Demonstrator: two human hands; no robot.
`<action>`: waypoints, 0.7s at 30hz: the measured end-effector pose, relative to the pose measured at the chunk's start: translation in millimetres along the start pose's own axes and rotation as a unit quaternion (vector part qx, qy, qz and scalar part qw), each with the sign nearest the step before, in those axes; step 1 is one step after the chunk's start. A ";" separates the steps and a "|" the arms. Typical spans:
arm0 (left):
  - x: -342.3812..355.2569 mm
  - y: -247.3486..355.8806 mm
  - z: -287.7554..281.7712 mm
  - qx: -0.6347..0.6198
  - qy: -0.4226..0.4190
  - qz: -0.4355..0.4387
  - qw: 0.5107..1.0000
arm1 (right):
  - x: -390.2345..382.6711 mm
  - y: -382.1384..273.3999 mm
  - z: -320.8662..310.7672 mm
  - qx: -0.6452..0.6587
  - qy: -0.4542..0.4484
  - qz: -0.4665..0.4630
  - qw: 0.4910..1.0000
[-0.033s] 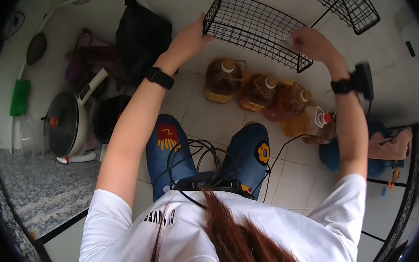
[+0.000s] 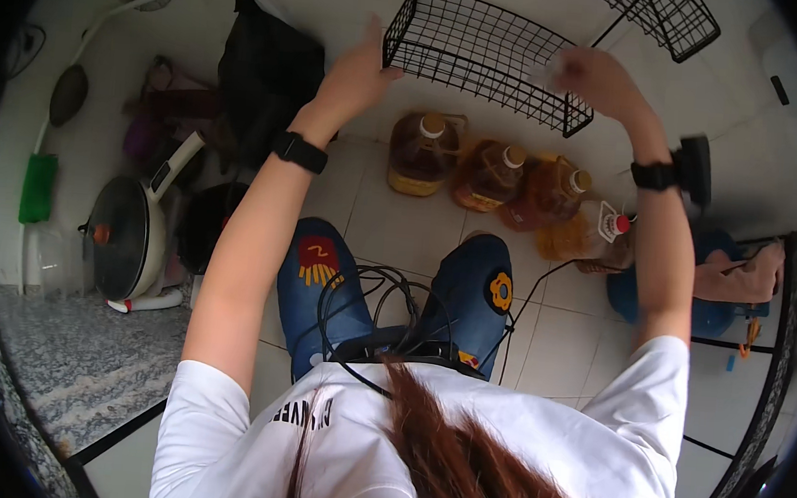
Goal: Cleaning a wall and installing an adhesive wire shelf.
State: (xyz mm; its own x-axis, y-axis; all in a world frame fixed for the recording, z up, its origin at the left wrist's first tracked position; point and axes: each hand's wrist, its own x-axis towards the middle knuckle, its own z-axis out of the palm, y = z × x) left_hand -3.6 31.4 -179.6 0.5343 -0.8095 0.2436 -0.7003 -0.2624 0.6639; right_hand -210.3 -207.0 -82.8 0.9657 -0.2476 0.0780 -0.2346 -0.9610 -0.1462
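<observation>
A black wire basket (image 2: 480,49) is set against the white wall, at the top of the view. At its left end is my left hand (image 2: 356,77), fingers apart: one points up beside the wire and another reaches its lower corner. I cannot tell whether that fingertip presses on the wire. My right hand (image 2: 599,82) is over the basket's right end, its fingers closed on a small whitish, crumpled piece (image 2: 548,74). Motion blurs this piece, so its material is unclear.
Several oil bottles (image 2: 423,153) line the floor below the basket. Another wire basket (image 2: 669,22) is at upper right. A black bag (image 2: 267,75) hangs at left, above a lidded pan (image 2: 123,237). Black cables (image 2: 387,281) loop over my lap. A blue tub (image 2: 716,316) is at right.
A finger of my left hand has lifted away from the basket's left end and now points up. My right hand and the whitish piece have shifted slightly left.
</observation>
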 end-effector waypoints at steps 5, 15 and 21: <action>-10.2 53.1 5.3 0.119 0.209 0.216 0.946 | -39.8 40.5 -4.2 0.300 0.217 0.091 0.924; 12.0 75.0 49.2 0.197 0.111 0.263 0.938 | -10.5 51.1 115.8 0.623 0.371 0.214 0.654; 7.8 73.6 49.1 0.213 0.140 0.215 0.943 | -44.5 7.0 111.2 0.443 0.191 0.280 0.830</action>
State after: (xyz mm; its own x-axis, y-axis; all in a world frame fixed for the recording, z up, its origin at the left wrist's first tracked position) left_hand -74.1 -20.0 -163.6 0.2193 -0.7338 0.6429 -0.9755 -0.1770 0.1307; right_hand -242.6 -189.0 -197.0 0.5865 -0.8092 0.0352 -0.2972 -0.2555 -0.9200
